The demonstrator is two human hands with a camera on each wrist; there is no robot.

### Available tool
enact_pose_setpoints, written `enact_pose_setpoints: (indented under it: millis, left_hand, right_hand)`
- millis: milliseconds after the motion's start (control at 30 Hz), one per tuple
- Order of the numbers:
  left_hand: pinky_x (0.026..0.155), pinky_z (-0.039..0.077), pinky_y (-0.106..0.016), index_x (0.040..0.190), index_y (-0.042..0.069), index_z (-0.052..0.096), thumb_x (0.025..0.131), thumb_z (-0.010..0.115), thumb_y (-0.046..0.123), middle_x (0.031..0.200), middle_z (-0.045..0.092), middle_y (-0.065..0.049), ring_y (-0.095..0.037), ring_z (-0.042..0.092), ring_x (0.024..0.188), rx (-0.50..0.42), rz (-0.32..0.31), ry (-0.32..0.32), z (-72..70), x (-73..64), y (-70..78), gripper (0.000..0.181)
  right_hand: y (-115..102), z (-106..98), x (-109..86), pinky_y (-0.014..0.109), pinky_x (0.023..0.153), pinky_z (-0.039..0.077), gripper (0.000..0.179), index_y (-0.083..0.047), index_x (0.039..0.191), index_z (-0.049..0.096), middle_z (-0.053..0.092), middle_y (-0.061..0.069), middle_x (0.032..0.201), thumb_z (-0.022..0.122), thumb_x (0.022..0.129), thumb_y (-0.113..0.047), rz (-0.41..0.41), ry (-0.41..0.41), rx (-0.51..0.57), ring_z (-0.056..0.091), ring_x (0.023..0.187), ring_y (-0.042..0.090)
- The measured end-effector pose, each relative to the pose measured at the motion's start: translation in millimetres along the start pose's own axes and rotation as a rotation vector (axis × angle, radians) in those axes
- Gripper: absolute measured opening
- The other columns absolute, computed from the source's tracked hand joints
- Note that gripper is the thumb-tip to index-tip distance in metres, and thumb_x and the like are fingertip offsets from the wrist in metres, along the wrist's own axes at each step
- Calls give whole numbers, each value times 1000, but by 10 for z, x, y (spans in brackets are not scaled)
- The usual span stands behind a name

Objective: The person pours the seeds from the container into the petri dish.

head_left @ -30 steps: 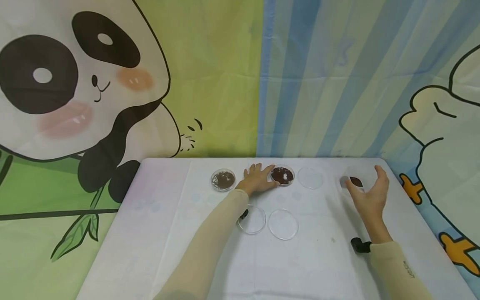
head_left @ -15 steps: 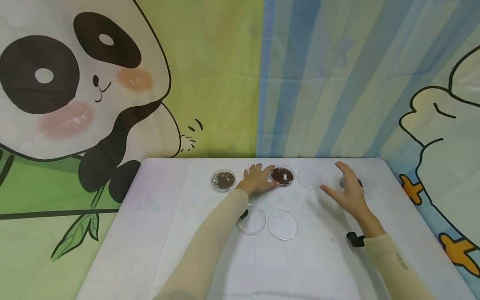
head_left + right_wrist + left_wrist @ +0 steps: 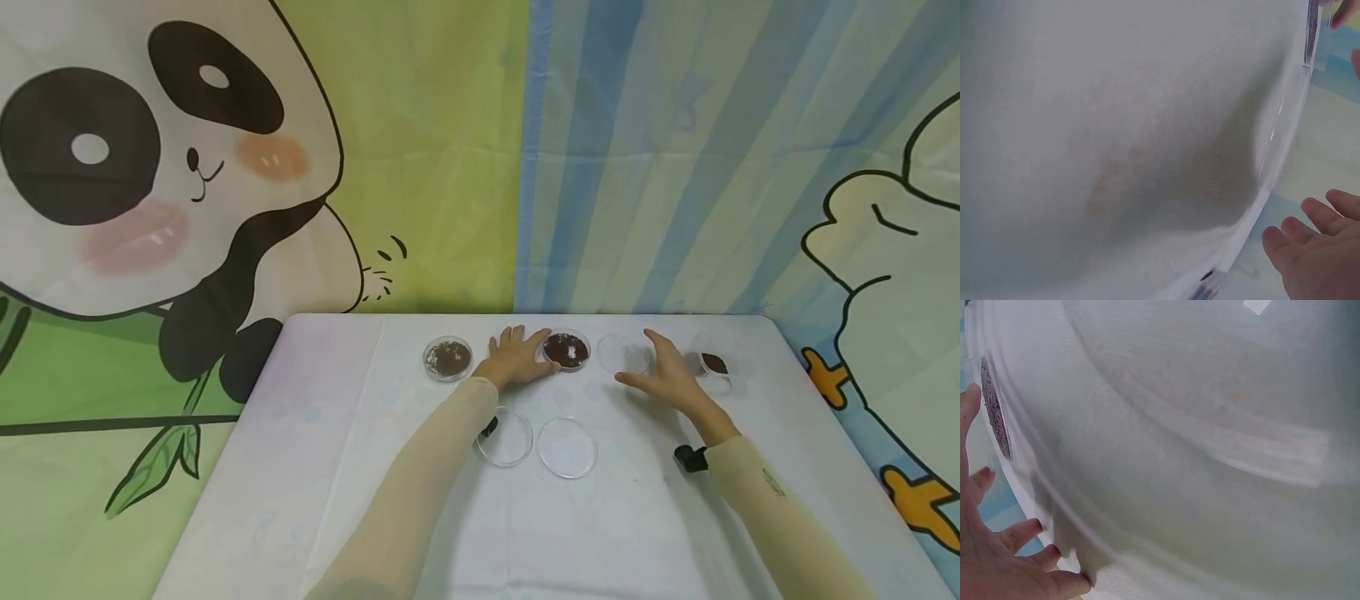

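Observation:
My left hand [image 3: 513, 358] lies low at the back of the table with its fingers spread, the thumb right at the rim of a petri dish of dark brown granules [image 3: 566, 351]. In the left wrist view that dish [image 3: 995, 409] shows close by the thumb. A second petri dish with greyish-brown granules [image 3: 447, 360] sits left of this hand. My right hand [image 3: 671, 379] holds nothing; its thumb and fingers are spread wide beside a bare clear petri dish [image 3: 617, 353]. Its straight fingers [image 3: 1297, 231] also show in the right wrist view.
Two clear round dish parts [image 3: 567, 448] [image 3: 514, 439] lie nearer the front, the left one partly behind the left sleeve. At the back right stands a small clear vessel with dark brown contents [image 3: 714, 363]. A printed cloth [image 3: 442, 167] hangs behind the white table [image 3: 315, 467].
My right hand has moved left, from the clear vessel at the back right to the bare petri dish. The left hand has stayed by the dish of dark granules.

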State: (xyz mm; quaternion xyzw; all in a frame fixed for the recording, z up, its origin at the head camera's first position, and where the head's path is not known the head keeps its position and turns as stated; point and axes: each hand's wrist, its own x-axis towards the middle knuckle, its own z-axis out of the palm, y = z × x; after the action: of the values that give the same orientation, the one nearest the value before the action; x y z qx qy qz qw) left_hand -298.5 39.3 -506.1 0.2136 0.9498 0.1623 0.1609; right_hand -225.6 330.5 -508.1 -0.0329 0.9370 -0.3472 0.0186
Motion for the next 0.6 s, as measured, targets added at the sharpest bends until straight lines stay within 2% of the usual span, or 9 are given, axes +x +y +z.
enact_pose_setpoints:
  millis: [367,600]
  left_hand:
    - [115,11,-64,159,37,25,95,52,65,161,22,-17,-41,13,149,8,3,6,14,12,-8,76]
    - [115,11,-65,159,38,25,95,53,64,161,22,-17,-41,14,149,6,2,7,18,14,-14,75]
  right_hand:
    - [23,24,157,65,112,20,113,13,153,13,18,39,154,84,82,-37,45,-57,11,18,142,54]
    - [86,50,219,63,113,19,111,16,151,14,20,39,153,83,82,-36,63,-87,-49,19,142,54]
